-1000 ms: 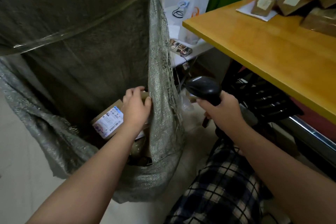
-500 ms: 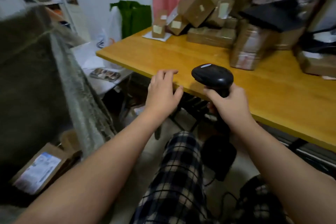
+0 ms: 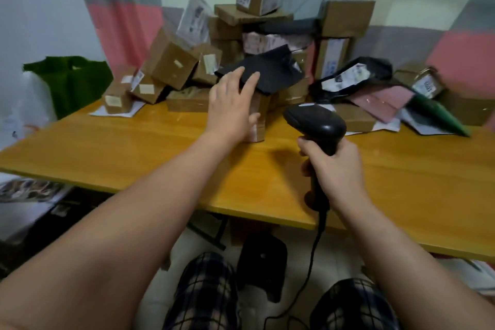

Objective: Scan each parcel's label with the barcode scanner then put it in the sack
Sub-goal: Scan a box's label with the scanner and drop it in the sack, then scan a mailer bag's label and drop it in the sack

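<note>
While my right hand (image 3: 336,171) grips the barcode scanner (image 3: 316,122) by its handle, my left hand (image 3: 231,107), fingers straight, is extended over the black parcel (image 3: 270,72); contact unconfirmed.

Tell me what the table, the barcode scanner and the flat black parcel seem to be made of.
Table: wood or wood veneer, it seems; orange-yellow, faint grain, soft sheen.
Barcode scanner: moulded black plastic, smooth, with a dull highlight on its head.
Black parcel: probably a plastic mailer bag; matte, thin, creased at its corner.
</note>
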Tool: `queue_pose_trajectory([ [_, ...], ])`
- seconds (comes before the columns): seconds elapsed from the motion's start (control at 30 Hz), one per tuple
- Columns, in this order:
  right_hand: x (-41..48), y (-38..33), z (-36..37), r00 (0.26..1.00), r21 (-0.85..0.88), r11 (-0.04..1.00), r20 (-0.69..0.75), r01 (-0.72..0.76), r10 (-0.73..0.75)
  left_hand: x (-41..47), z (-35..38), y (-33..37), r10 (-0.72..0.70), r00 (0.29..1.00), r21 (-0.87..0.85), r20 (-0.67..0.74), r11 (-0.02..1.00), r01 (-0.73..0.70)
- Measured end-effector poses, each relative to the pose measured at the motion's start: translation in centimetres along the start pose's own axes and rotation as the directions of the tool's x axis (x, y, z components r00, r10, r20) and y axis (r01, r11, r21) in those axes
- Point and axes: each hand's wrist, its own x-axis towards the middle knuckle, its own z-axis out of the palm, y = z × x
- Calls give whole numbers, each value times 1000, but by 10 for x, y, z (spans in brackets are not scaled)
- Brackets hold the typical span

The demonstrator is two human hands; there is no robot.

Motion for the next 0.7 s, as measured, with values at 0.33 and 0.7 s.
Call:
queue_pose_trajectory([
  [0.33, 16, 7, 8, 999, 22, 999, 9, -44, 43, 48, -14, -16, 195, 949, -89, -247, 971, -222],
  [0.7, 1, 6, -10, 996, 159, 987, -87, -5, 19, 10, -46, 4, -188, 962, -695, -198, 719, -3],
])
